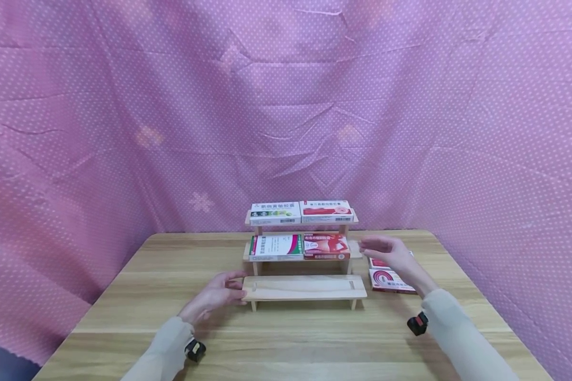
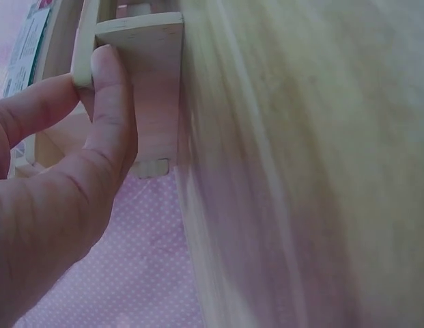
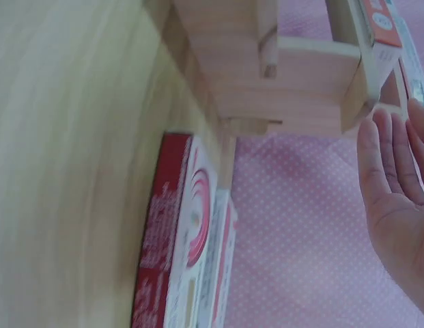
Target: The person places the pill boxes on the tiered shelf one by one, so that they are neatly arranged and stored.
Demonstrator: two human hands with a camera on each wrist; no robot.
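A three-tier wooden display stand (image 1: 305,287) is on the table in the head view. My left hand (image 1: 214,295) pinches the left end of its lowest board between thumb and fingers (image 2: 109,89), as the left wrist view shows. At the right end of the middle board, my right hand (image 1: 395,259) has its fingers (image 3: 372,157) nearly straight, their tips at the board's edge. The middle tier bears a white, green and magenta medicine box (image 1: 276,246) and a red one (image 1: 326,245). On the top tier lie two mostly white medicine boxes, one green-marked (image 1: 275,212), one red-marked (image 1: 327,210).
Right of the stand, a white and red medicine box (image 1: 392,280) lies on the wood-grain table (image 1: 286,344). Another red and white box (image 1: 377,263) lies behind it, partly hidden by my right hand. A pink dotted cloth (image 1: 286,132) hangs behind the table.
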